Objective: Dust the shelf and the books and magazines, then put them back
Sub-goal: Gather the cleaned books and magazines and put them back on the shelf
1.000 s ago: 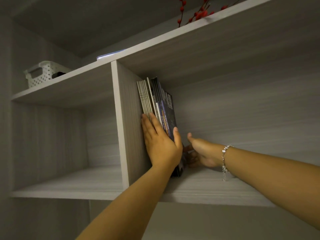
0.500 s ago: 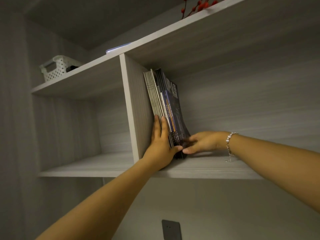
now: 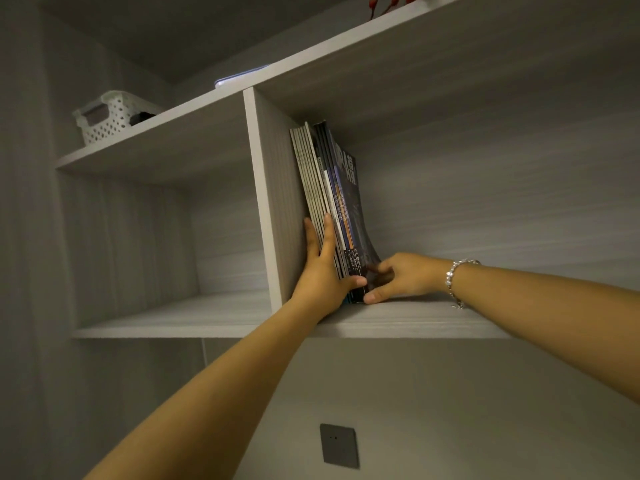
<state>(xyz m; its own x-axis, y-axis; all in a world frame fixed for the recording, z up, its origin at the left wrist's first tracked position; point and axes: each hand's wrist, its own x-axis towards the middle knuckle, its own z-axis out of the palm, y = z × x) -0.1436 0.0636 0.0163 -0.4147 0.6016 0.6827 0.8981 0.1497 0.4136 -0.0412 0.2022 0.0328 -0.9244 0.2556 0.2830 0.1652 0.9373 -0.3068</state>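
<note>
A stack of thin magazines [image 3: 330, 181] stands upright in the right compartment of the grey wall shelf [image 3: 408, 320], leaning against the vertical divider [image 3: 268, 188]. The outer dark-covered magazine bows out to the right at its foot. My left hand [image 3: 323, 271] lies flat on the spines with the fingers pointing up and the thumb hooked around the bottom front edge. My right hand [image 3: 398, 277], with a silver bracelet on its wrist, presses the foot of the stack from the right, fingertips on the dark cover and on the shelf board.
The left compartment [image 3: 166, 306] holds nothing visible. On the top board stand a white perforated basket [image 3: 110, 116], a flat pale object [image 3: 239, 79] and red berry twigs [image 3: 391, 1]. A dark wall plate [image 3: 338, 445] sits below the shelf.
The view has tilted so the shelf appears higher up. My right hand has moved in against the foot of the stack, and my left hand has slid lower, thumb hooking the bottom edge.
</note>
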